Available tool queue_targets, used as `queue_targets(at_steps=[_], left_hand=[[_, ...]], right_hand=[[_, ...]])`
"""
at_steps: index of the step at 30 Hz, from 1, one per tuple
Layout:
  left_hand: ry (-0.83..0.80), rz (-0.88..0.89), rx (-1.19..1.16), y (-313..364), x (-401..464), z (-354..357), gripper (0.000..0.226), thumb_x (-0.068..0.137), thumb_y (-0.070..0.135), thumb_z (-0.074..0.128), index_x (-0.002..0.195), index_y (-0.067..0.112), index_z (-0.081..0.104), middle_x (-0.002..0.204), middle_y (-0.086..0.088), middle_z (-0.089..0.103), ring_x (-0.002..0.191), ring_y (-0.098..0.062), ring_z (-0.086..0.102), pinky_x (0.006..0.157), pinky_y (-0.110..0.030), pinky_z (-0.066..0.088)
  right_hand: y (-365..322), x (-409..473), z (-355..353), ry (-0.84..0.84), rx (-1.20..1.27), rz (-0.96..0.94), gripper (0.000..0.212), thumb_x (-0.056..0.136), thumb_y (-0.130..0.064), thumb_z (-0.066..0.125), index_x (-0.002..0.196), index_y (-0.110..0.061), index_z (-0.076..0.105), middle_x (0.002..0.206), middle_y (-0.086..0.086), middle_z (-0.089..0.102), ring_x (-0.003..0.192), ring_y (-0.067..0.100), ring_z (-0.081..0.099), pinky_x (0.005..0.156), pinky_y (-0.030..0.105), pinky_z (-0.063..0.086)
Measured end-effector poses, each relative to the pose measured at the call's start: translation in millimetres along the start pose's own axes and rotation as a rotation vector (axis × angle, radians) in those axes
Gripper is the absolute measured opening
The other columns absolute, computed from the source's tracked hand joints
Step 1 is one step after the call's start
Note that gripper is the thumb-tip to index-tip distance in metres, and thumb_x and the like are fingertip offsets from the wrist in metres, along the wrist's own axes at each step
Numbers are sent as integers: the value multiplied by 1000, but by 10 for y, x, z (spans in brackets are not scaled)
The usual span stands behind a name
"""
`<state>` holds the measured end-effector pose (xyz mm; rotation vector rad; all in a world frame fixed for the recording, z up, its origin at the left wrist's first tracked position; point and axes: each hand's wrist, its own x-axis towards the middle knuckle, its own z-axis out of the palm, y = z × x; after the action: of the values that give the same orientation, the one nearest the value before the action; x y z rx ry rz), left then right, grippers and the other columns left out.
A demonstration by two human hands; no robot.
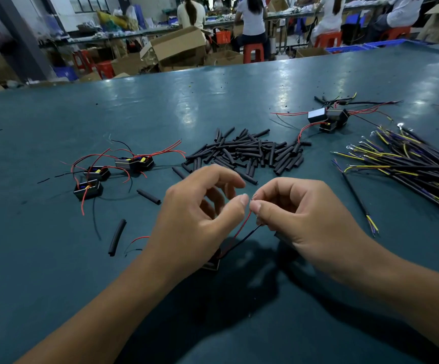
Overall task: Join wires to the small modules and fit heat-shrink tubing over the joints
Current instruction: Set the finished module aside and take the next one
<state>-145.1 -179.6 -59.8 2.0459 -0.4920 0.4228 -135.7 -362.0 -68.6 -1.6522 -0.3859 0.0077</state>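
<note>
My right hand pinches the bare tips of a red wire and also holds a black wire. Both wires run down to a small black module lying on the table, mostly hidden under my left wrist. My left hand hovers beside them with fingers loosely curled; its thumb tip nearly touches my right thumb, and it grips nothing I can see. A heap of black heat-shrink tubes lies just beyond my hands.
Three modules with red wires sit at the left, more modules at the back right. A bundle of black, yellow and purple cables lies at the right. Loose tubes lie on the green table. People sit at benches behind.
</note>
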Motion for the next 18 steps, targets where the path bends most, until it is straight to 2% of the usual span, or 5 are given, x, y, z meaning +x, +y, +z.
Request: queue_targets(at_steps=[5, 10, 13, 16, 18], left_hand=[[-68, 221, 267, 34, 50, -96, 9, 90, 24, 69, 83, 18, 68, 77, 10, 58, 72, -15, 54, 64, -18, 38], [-82, 165, 303, 72, 34, -115, 19, 88, 28, 67, 72, 18, 65, 63, 13, 54, 60, -11, 51, 55, -24, 39], [-106, -102, 138, 80, 18, -69, 27, 87, 16, 69, 61, 15, 63, 46, 15, 45, 43, -3, 38, 45, -11, 27], [-127, -361, -68, 48, 15, -53, 30, 87, 12, 70, 57, 13, 65, 47, 6, 42, 43, -7, 30, 43, -19, 25], [-165, -273, -72, 54, 9, -124, 29, 90, 17, 72, 61, 18, 68, 50, 5, 49, 46, -7, 37, 46, -19, 30]], right_hand=[[-38, -34, 6, -65, -168, -79, 9, 84, -27, 70, 80, -19, 70, 69, 13, 67, 60, 15, 52, 54, 44, 44], [-42, -47, 5, -88, -281, -138, 9, 83, -29, 67, 76, -22, 67, 57, -5, 59, 53, 3, 46, 49, 29, 39], [-32, -61, 17, -103, -327, -174, 12, 85, -21, 70, 74, -21, 66, 58, -9, 61, 51, -1, 47, 50, 17, 40], [-24, -67, 24, -126, -358, -178, 14, 87, -14, 72, 75, -21, 67, 59, -9, 61, 51, -1, 47, 51, 14, 39], [-32, -51, 4, -133, -359, -175, 13, 87, -14, 71, 76, -20, 67, 59, -10, 60, 51, -1, 47, 51, 13, 38]])
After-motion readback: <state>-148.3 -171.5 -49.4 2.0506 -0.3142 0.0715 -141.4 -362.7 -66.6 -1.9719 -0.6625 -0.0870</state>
